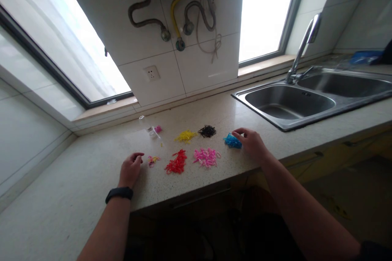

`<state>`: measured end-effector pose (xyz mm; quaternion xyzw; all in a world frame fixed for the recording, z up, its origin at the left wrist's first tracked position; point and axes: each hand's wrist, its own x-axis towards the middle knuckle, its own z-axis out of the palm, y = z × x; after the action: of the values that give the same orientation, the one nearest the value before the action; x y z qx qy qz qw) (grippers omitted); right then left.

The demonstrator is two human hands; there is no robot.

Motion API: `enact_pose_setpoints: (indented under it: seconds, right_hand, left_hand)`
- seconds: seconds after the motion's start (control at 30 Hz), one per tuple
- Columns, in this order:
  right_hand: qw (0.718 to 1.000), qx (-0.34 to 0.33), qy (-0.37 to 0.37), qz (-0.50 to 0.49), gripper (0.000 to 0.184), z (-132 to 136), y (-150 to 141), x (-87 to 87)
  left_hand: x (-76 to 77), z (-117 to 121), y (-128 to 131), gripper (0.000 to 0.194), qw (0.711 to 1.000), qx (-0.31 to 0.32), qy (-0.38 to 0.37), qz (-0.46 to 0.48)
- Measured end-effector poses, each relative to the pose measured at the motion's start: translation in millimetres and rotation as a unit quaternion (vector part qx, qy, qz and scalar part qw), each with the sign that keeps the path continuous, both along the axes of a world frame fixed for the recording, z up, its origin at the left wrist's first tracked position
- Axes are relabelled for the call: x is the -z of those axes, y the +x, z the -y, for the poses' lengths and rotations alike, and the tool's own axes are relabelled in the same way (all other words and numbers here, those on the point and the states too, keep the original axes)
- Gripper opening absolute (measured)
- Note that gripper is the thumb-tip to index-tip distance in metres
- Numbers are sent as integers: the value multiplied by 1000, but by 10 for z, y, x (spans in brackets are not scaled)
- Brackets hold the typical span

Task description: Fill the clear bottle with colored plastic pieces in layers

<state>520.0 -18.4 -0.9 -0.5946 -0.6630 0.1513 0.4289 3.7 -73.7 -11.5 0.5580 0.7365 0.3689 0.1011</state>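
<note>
Small loose rubber bands lie on the speckled counter, sorted by colour. My right hand (251,143) reaches over the blue pile of rubber bands (232,140), fingertips drawn together at its edge; what is between them is too small to make out. On the left, my left hand (131,169) rests on the counter, index finger stretched and thumb a little apart, with nothing visible in it. Beside its fingertips is a small mixed pile of bands (152,160). Between my hands lie a red pile (177,162), a pink pile (206,157), a yellow pile (185,136) and a black pile (207,131).
A clear plastic container (152,132) and a small magenta item (158,129) stand behind the mixed pile. A steel double sink (284,124) with a faucet (301,49) is at the right. The counter's front edge (196,189) runs close to my wrists. A wall socket (151,73) is behind.
</note>
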Motion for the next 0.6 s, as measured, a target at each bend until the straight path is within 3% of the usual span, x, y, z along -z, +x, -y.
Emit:
enact_pose_setpoints:
  seconds: [0.33,0.6]
  right_hand:
    - [1000,-21,-18,-13,39,46,44,3]
    - [999,-22,-24,2,40,76,18,-44]
  left_hand:
    - [14,0,32,38,999,13,-23,-32]
    - [-97,-40,97,43,999,25,-12,-21]
